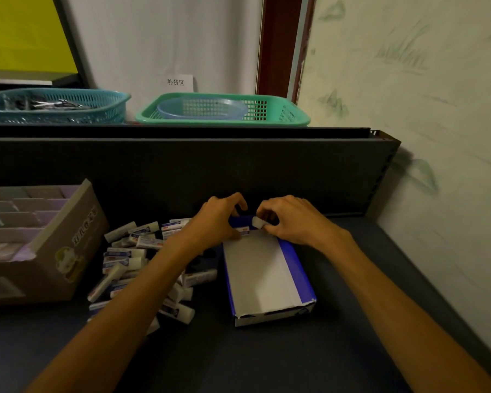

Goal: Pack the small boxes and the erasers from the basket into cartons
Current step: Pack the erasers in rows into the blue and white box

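A dark shelf surface [338,350] is seen from above, with two bare forearms reaching forward to its centre. A blue and white carton [267,276] lies flat at the centre, its long side running from 6 to 12 o'clock and its far end apparently opened, so that it can be filled from there. The left hand [219,219] is curled over the far left corner of the carton, seemingly to steady it, with a sleeved eraser [243,230] just under its fingertips. At the carton's 12 o'clock end, a white eraser [258,222] is pinched by the right hand [292,219], probably to be slid into the opening. A loose heap of erasers [142,262] is spread at 9 o'clock of the carton, kept within easy reach of the left hand. Further toward 9 o'clock a brown cardboard box [63,251] with dividers stands open. On the ledge at 12 o'clock a green basket [224,112] and a blue basket [54,109] are set side by side; whether small boxes remain inside cannot be told.
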The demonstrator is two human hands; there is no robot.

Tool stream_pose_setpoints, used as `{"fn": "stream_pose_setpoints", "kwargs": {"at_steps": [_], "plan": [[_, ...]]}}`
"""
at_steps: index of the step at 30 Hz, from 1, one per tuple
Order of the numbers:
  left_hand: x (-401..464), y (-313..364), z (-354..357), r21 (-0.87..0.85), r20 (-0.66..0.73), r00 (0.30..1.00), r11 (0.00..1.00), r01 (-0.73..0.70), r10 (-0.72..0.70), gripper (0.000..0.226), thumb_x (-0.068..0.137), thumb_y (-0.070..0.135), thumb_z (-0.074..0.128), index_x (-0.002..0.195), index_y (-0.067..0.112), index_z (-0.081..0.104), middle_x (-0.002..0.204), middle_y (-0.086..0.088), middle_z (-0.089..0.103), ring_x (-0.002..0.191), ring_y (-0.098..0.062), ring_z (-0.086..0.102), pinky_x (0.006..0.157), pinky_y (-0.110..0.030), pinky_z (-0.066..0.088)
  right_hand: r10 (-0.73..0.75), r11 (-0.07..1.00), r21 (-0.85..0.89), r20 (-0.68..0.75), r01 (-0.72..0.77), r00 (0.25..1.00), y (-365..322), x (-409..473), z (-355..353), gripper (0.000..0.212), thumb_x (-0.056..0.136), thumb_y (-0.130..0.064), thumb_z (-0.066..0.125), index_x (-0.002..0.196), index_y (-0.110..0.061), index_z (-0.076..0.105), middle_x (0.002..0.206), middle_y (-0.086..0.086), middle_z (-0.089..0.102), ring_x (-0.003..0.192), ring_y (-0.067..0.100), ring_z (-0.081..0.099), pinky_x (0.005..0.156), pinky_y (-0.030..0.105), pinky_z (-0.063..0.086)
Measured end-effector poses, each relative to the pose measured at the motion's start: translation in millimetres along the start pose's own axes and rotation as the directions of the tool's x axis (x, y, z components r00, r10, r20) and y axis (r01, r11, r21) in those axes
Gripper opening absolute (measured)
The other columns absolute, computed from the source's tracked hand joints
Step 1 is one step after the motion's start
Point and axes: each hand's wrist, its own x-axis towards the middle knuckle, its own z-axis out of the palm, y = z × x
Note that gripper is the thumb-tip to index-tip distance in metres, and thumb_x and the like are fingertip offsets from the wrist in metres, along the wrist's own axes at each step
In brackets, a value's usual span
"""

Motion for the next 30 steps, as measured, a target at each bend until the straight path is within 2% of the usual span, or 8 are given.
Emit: {"fn": "stream_pose_setpoints", "kwargs": {"at_steps": [5, 10, 14, 17, 21, 23, 27, 30], "plan": [[0.9, -2.7, 1.3, 0.006, 0.004, 1.0, 1.0, 0.004, -0.004, 0.053, 0.071, 0.016, 0.079, 0.117, 0.025, 0.054, 0.111, 0.002, 0.063, 0.101, -0.013, 0.059, 0.087, -0.025, 0.049, -0.048, 0.991, -0.124, 0.01, 0.049, 0.999, -4.0, 3.4, -0.6, 0.022, 0.089, -0.03, 0.061, 0.111, -0.027, 0.057, 0.106, -0.004, 0.06, 0.094, 0.012, 0.055, 0.084, 0.029, 0.044], [1.4, -2.9, -0.7, 0.008, -0.006, 1.0, 1.0, -0.007, 0.007, 0.046, 0.07, 0.016, 0.08, 0.111, 0.022, 0.059, 0.104, 0.002, 0.067, 0.093, -0.008, 0.062, 0.085, -0.025, 0.051, -0.066, 0.985, -0.16, 0.004, 0.066, 0.998, -3.5, 6.9, 3.2, 0.023, 0.09, -0.035, 0.06, 0.11, -0.026, 0.062, 0.105, -0.004, 0.06, 0.096, 0.013, 0.055, 0.089, 0.034, 0.045], [0.7, -3.2, -2.1, 0.008, -0.007, 1.0, 1.0, -0.013, 0.014, 0.044, 0.071, 0.016, 0.079, 0.111, 0.021, 0.061, 0.106, 0.002, 0.066, 0.092, -0.006, 0.059, 0.08, -0.018, 0.046, -0.097, 0.98, -0.18, -0.068, 0.083, 0.993, 6.0, 8.2, 10.5, 0.019, 0.088, -0.035, 0.061, 0.104, -0.028, 0.068, 0.107, -0.006, 0.052, 0.1, 0.011, 0.045, 0.087, 0.027, 0.037], [0.7, -3.3, -2.6, 0.001, 0.001, 1.0, 1.0, -0.021, 0.021, 0.044, 0.071, 0.015, 0.079, 0.111, 0.02, 0.061, 0.108, 0.002, 0.066, 0.091, -0.004, 0.056, 0.079, -0.016, 0.044, -0.061, 0.995, -0.085, -0.132, 0.05, 0.989, 11.1, 6.4, 10.2, 0.014, 0.084, -0.034, 0.068, 0.096, -0.026, 0.068, 0.114, -0.006, 0.045, 0.104, 0.009, 0.043, 0.088, 0.026, 0.039], [1.4, -3.6, -1.7, -0.001, 0.007, 1.0, 1.0, -0.025, 0.025, 0.042, 0.072, 0.015, 0.078, 0.11, 0.02, 0.061, 0.107, 0.001, 0.066, 0.095, -0.009, 0.061, 0.082, -0.02, 0.047, -0.009, 0.995, 0.101, -0.063, 0.015, 0.998, 12.8, 8.7, 11.4, 0.008, 0.083, -0.026, 0.07, 0.088, -0.029, 0.063, 0.109, -0.008, 0.053, 0.098, 0.01, 0.054, 0.086, 0.036, 0.05], [2.3, -4.0, -1.2, -0.006, 0.015, 1.0, 1.0, -0.025, 0.025, 0.042, 0.072, 0.015, 0.078, 0.109, 0.021, 0.06, 0.106, 0.002, 0.066, 0.094, -0.009, 0.061, 0.082, -0.02, 0.047, 0.004, 0.991, 0.134, -0.039, 0.001, 0.999, 15.1, 9.4, 12.2, 0.009, 0.084, -0.025, 0.069, 0.091, -0.029, 0.065, 0.105, -0.008, 0.057, 0.096, 0.011, 0.056, 0.086, 0.038, 0.051], [4.5, -4.3, -1.7, -0.012, 0.039, 0.999, 1.0, -0.018, 0.019, 0.043, 0.071, 0.015, 0.078, 0.109, 0.022, 0.059, 0.105, 0.003, 0.065, 0.089, -0.005, 0.057, 0.081, -0.02, 0.047, 0.014, 0.979, 0.206, -0.014, -0.01, 1.0, 21.7, 8.3, 11.6, 0.016, 0.084, -0.02, 0.069, 0.1, -0.025, 0.07, 0.108, -0.008, 0.058, 0.101, 0.01, 0.055, 0.092, 0.035, 0.048], [3.2, -5.8, -4.3, -0.044, 0.048, 0.999, 0.999, -0.021, 0.023, 0.043, 0.072, 0.016, 0.078, 0.111, 0.021, 0.06, 0.108, 0.004, 0.064, 0.091, -0.004, 0.057, 0.076, -0.013, 0.045, 0.021, 0.971, 0.238, -0.005, -0.02, 1.0, 22.8, 7.3, 11.7, 0.018, 0.085, -0.018, 0.069, 0.101, -0.024, 0.07, 0.108, -0.009, 0.057, 0.099, 0.006, 0.052, 0.091, 0.03, 0.046]]}}
